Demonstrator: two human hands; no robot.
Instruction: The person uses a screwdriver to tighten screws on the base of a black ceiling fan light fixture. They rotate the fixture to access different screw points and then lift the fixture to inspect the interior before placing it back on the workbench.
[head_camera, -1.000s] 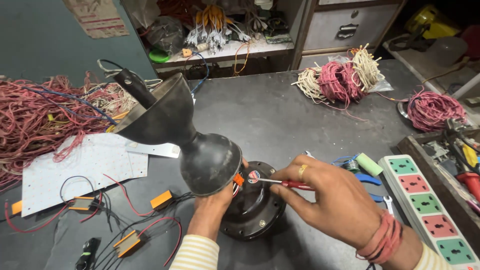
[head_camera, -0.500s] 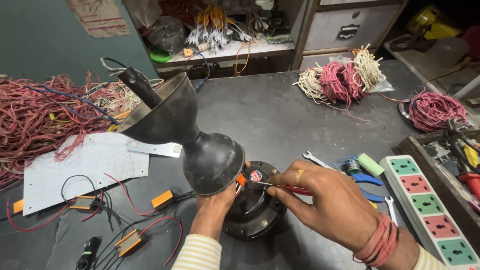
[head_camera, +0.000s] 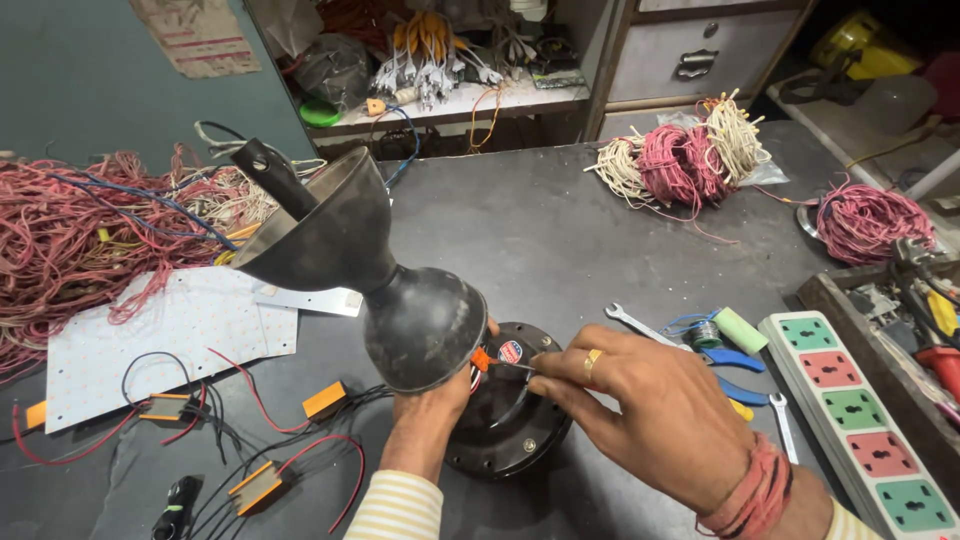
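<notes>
Near the front edge of the dark grey tabletop, a round black metal fan motor housing lies flat, with a black double-cone metal canopy and its down rod leaning over its left side. The left hand reaches up from below and is wrapped around the housing's left rim under the lower cone; its grip is closed on the housing, though the fingers are mostly hidden. The right hand comes in from the right, its fingertips pinched shut on a thin red-handled tool whose tip meets the small orange and red wires at the top of the housing.

Just right of that hand lie a steel spanner, blue-handled pliers and a white power strip with green and red sockets, leaving little room on that side. To the left sit a white LED panel and small orange driver boxes with red and black leads. Heaps of red wire crowd the left edge, while the middle of the tabletop beyond the housing lies open.
</notes>
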